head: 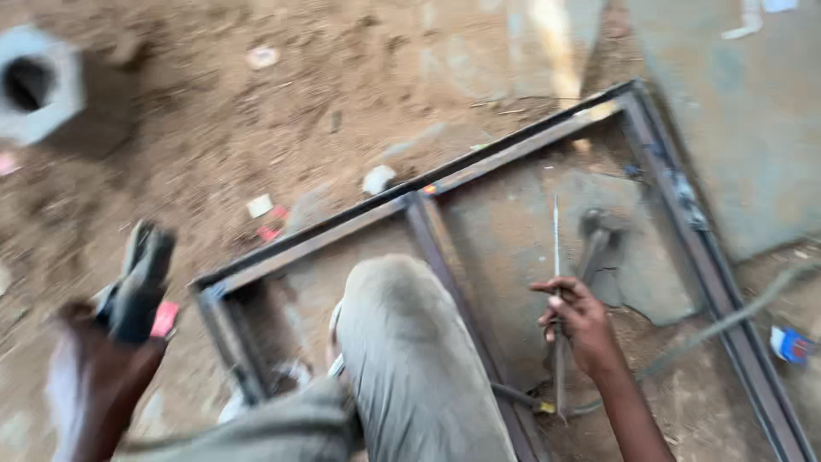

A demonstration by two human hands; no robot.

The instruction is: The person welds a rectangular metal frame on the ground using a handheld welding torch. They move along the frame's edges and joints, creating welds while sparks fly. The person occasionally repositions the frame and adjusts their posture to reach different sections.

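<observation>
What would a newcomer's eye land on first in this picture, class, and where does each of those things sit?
First the dark rectangular metal frame lying on the dirt, running from lower left to upper right, with the person's knee over it. Next the right hand, pinching a thin rod inside the frame beside a hammer. At far left, the left hand grips a blurred dark tool.

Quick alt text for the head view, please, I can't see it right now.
The right hand pinches a thin welding rod over a rectangular steel frame on dirt ground, a hammer beside it. The left hand holds up a dark tool, blurred; a trousered knee sits between.
</observation>
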